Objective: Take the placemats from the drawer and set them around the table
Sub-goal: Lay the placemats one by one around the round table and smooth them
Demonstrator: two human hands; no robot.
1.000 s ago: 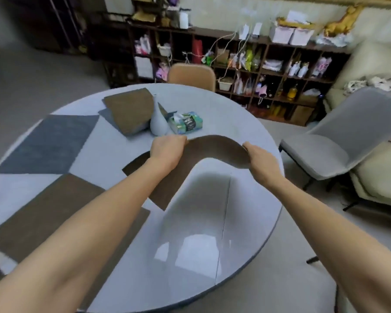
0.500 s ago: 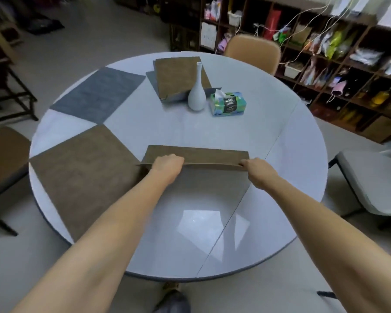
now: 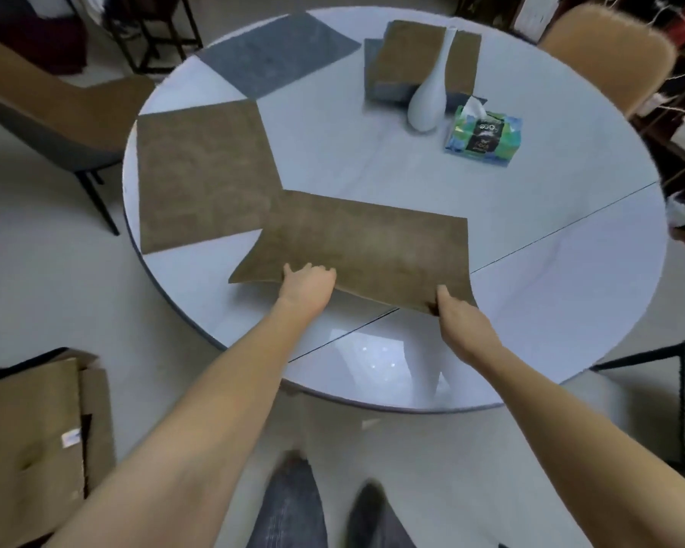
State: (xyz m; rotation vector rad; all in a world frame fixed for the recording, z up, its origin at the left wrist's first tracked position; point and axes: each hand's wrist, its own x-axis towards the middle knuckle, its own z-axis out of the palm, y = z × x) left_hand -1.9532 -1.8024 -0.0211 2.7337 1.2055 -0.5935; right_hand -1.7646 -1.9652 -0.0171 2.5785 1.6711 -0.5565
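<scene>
Since half a second ago: brown placemat (image 3: 366, 247) spread open from a thin folded strip into a nearly flat rectangle, far edge down on the round white table (image 3: 550, 294); view tipped further downward, legs and shoes visible below.

Held at its near long edge by both hands. Left hand (image 3: 308, 282) gripping that edge towards the left corner, fingers curled over the top. Right hand (image 3: 453, 310) pinching the near right corner, thumb side on the cloth. Neither hand released or empty.

Key relation: mat lying directly ahead of the hands, long axis running left to right across the body, near edge slightly lifted and sagging between the two grips, far edge resting on the tabletop. Both hands about equally near, each on its own end. Far left corner touching or just overlapping the neighbouring laid brown mat (image 3: 204, 176); hard to tell which. Probable next need: lowering the near edge flat, perhaps with a small shift rightward to clear that neighbour.

Count of placemats in view:
- one in hand;
- two laid singly: the brown neighbour and a grey mat (image 3: 273, 53) beyond it;
- one small stack (image 3: 412, 53) at the far side, brown on top, grey beneath, exact number unclear.

Also on the table: one white vase (image 3: 428, 100), standing on the stack's near edge; one tissue pack (image 3: 485, 134) just beside it.
</scene>
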